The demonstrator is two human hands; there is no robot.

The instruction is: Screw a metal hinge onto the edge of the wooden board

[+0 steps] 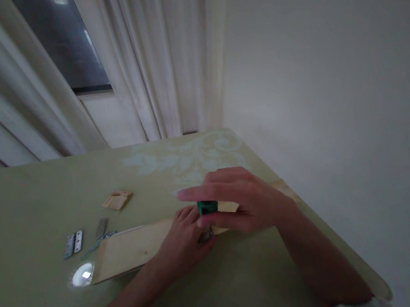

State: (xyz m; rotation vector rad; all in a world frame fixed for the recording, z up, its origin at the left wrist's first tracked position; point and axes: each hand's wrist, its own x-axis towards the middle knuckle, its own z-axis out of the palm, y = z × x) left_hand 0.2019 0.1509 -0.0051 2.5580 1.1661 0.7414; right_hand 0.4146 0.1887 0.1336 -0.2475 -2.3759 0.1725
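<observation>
My right hand (243, 199) holds the green handle (207, 206) of a screwdriver between thumb and fingers, the handle standing upright. Beneath it, my left hand (185, 233) rests on the pale wooden board (126, 249), fingers closed about a small shiny metal part (205, 235). The fingers hide most of this part and the screwdriver's lower end, so I cannot tell its kind. More pale wood (283, 190) shows behind and to the right of my right hand.
On the green table (20, 207) lie a metal hinge (73, 244), a grey metal plate (102, 228), thin metal tools (100, 242) and a small wooden piece (117, 199). A shiny round clear object (82, 275) sits by the board's left end. A wall borders the right edge.
</observation>
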